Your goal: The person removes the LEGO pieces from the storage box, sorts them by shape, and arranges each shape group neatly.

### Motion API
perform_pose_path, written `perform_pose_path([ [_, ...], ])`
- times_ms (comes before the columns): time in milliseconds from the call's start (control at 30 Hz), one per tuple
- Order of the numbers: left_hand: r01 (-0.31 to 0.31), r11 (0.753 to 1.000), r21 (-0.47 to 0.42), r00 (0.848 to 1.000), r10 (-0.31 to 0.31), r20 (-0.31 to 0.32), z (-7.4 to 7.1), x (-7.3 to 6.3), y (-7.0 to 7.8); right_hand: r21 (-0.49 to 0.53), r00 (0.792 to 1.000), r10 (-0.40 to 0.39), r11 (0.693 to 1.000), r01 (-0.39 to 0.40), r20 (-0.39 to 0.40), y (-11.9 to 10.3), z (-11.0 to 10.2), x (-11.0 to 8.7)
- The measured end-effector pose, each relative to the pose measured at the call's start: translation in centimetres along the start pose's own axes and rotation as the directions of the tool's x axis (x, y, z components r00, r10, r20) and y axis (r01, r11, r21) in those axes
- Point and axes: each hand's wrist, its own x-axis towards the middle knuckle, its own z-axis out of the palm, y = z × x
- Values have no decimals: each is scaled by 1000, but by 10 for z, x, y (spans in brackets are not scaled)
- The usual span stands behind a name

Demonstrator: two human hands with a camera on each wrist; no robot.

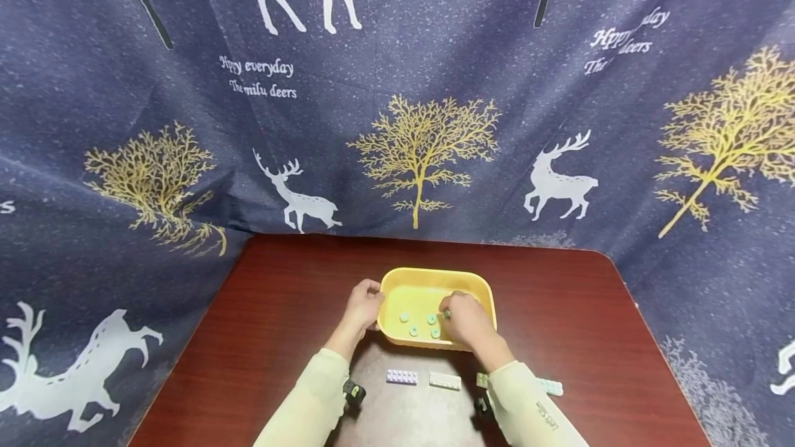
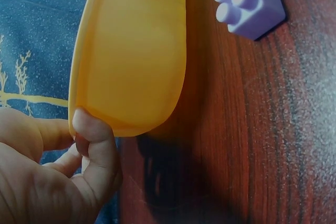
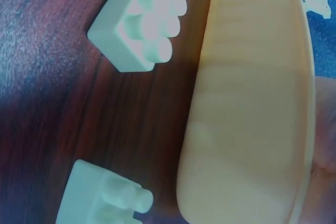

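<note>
A yellow plastic basin (image 1: 435, 281) sits on the table with several small pale green ring-shaped pieces (image 1: 431, 319) on its floor. At the basin's left end my left hand (image 1: 365, 305) pinches the rim, the thumb on the outer wall in the left wrist view, where the hand (image 2: 63, 166) shows large. My right hand (image 1: 466, 317) reaches down inside the basin's right half, fingertips pinching a small green piece (image 1: 446, 314). In the right wrist view the basin wall (image 3: 247, 119) hides most of that hand.
In front of the basin lies a row of studded toy bricks: purple (image 1: 401, 376), cream (image 1: 445, 381), green (image 1: 482, 380) and light blue (image 1: 550, 387). My right sleeve partly covers the row. A dark blue patterned cloth (image 1: 373, 54) hangs behind the reddish-brown table (image 1: 298, 274).
</note>
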Motion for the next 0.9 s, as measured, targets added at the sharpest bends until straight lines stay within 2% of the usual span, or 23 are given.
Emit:
perform_pose_path([
  [200, -4, 1000, 1, 1000, 4, -3, 0, 1, 0, 24, 999, 13, 1000, -13, -31, -2, -6, -3],
  [600, 1, 1000, -1, 1000, -1, -16, 0, 2, -2, 7, 981, -78, 997, 80, -176, -7, -14, -15],
  [900, 7, 1000, -28, 1000, -7, -2, 0, 2, -2, 14, 972, -106, 994, 111, -211, -19, -22, -27],
])
